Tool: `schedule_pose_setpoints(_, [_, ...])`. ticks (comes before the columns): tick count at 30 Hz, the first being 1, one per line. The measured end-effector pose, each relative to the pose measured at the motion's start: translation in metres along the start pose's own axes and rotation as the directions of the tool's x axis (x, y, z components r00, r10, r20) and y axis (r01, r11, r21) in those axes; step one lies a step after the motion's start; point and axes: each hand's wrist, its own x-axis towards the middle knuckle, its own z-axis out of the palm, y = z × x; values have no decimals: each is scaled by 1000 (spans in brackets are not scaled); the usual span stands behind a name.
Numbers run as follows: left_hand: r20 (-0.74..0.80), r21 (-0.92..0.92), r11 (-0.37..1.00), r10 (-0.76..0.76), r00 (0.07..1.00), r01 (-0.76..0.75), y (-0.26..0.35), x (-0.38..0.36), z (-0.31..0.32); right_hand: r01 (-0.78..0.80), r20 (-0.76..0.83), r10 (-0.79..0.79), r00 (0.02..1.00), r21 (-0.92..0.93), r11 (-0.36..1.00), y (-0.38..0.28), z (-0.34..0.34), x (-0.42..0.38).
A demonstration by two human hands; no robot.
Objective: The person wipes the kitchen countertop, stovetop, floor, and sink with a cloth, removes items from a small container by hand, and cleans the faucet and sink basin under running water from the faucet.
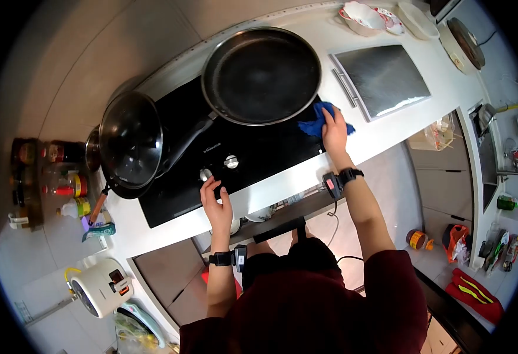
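Observation:
My right hand [335,134] presses a crumpled blue cloth [312,128] against the right end of the black glass cooktop [179,203], where it meets the white counter. Its fingers lie over the cloth and hide part of it. At the cooktop's front edge, my left hand [216,206] has its fingers apart, with the fingertips right at the left control knob [205,174]. A second silver knob [230,162] sits just to the right. Behind both hands, a large black frying pan [262,76] rests on the cooktop, its handle pointing toward the front left.
A lidded wok [130,138] stands on the left burner, beside bottles [76,184] along the wall. A silver-grey panel [382,79] lies right of the cooktop, with bowls [362,19] behind it. A white rice cooker [101,287] stands at the lower left.

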Motion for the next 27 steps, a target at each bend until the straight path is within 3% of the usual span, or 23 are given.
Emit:
schedule_pose_setpoints(5, [-73, -65, 998, -32, 997, 27, -36, -10, -26, 61, 2, -61, 998, -138, 989, -42, -2, -57])
schedule_pose_setpoints(7, [-66, -77, 996, -48, 997, 43, -49, -12, -37, 60, 118, -51, 992, -69, 996, -86, 3, -84])
schedule_pose_setpoints(11, [-68, -104, 993, -70, 995, 63, -71, -16, -69, 184, 176, -198, 964, 88, 979, -181, 45, -153])
schedule_pose_setpoints(13, [-91, -102, 992, -81, 993, 72, -83, -20, -89, 303, 312, -332, 890, 139, 943, -233, 60, -183])
schedule_pose_setpoints(16, [-109, -98, 993, -72, 991, 61, -100, -24, -114, 384, 329, -458, 826, 268, 884, -296, 84, -207])
schedule_pose_setpoints(18, [-93, -84, 995, -57, 994, 49, -116, -28, -129, 382, 323, -458, 828, 273, 883, -316, 100, -204])
schedule_pose_setpoints(20, [-96, -82, 994, -76, 992, 68, -131, -33, -143, 272, 321, -317, 893, 176, 946, -326, 116, -187])
schedule_pose_setpoints(23, [-92, -75, 991, -118, 989, 111, -147, -42, -162, 175, 206, -210, 956, 173, 969, -330, 142, -151])
schedule_pose_setpoints(27, [-127, -49, 988, -150, 980, 145, -168, -55, -182, 169, 164, -175, 971, 51, 984, -342, 169, -120])
